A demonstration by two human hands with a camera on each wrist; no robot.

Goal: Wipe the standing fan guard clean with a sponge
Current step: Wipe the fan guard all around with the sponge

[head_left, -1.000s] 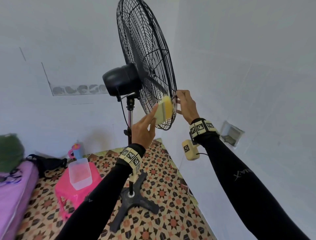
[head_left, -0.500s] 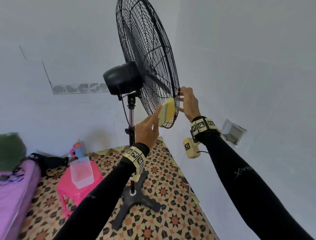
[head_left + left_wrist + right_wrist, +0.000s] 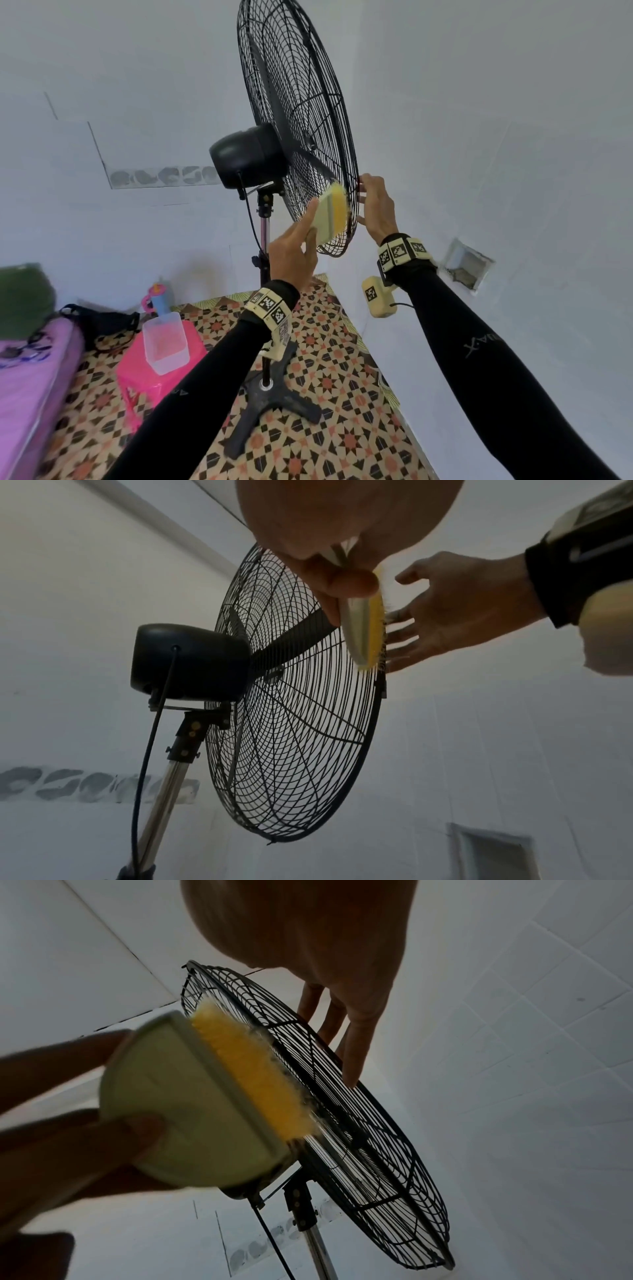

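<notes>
Left of the fan guard (image 3: 298, 113), the sponge (image 3: 330, 214) is being held in the left hand (image 3: 291, 255), its grip narrow, pinching the pale back while the yellow face is being pressed against the guard's lower rim. It is being worked higher than a second ago, so wiping is progressing. Right of the guard, the rim is being steadied by the right hand (image 3: 376, 205), fingers straight.
</notes>
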